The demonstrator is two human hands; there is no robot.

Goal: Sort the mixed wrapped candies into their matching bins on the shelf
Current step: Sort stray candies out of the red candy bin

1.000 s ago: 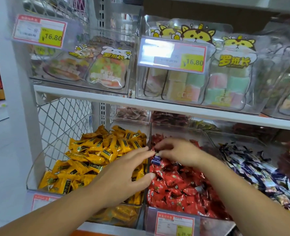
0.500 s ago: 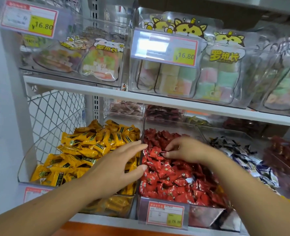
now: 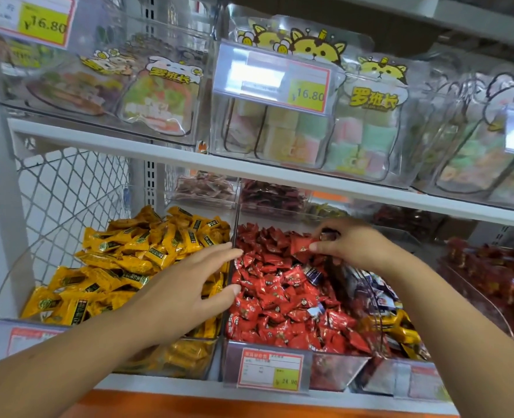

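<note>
Right hand (image 3: 350, 245): pinches a red candy (image 3: 301, 245) at the back of the red bin (image 3: 334, 369).
Left hand (image 3: 186, 285): flat, empty, over the divider (image 3: 234, 224).
Stray blue candy (image 3: 313, 274): in that bin, just below the right hand.

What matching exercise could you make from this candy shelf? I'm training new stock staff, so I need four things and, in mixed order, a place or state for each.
Things
1. left hand
2. right hand
3. yellow candies
4. price tag marked 24.90

Places or states
A. on the front of the bin of red candies
B. pinches a red candy
C. fill the lower-left bin
D. open, above the wall between two bins

Pairs: 1-D, 2-B, 3-C, 4-A
</note>
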